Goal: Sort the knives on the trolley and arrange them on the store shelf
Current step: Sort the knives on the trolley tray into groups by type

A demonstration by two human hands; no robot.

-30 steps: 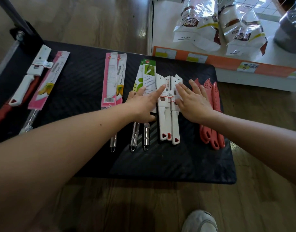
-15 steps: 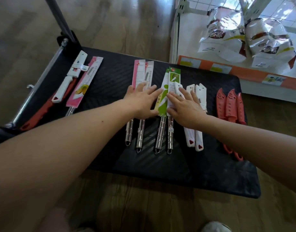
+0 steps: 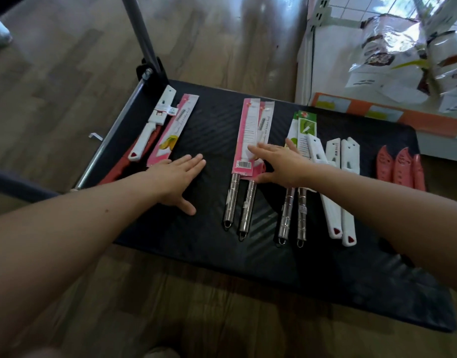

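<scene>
Left hand [image 3: 176,177] moved left, flat on bare trolley [image 3: 325,280] | right hand [image 3: 283,167] flat (fingers straight) on pink-carded knives [image 3: 248,130]

Hidden beneath right hand [image 3: 281,167], behind its fingers [image 3: 261,151]: lower ends of green packs [image 3: 306,130], lower right corner of paired pink packs [image 3: 250,135]. Masked by right forearm, right of those fingers: mid-lengths of white-sheathed knives [image 3: 349,156], handles of red-sheathed knives [image 3: 403,166]. Left of fingers [image 3: 194,161] of left hand [image 3: 175,177]: red knife [image 3: 116,171] mostly buried under white knife [image 3: 150,135] and single pink pack [image 3: 170,135]; that pack's handle covered by left wrist. Pack print too small to read. Beyond fingers, shelf bags [image 3: 392,60] blurred, cut by frame edge.
</scene>
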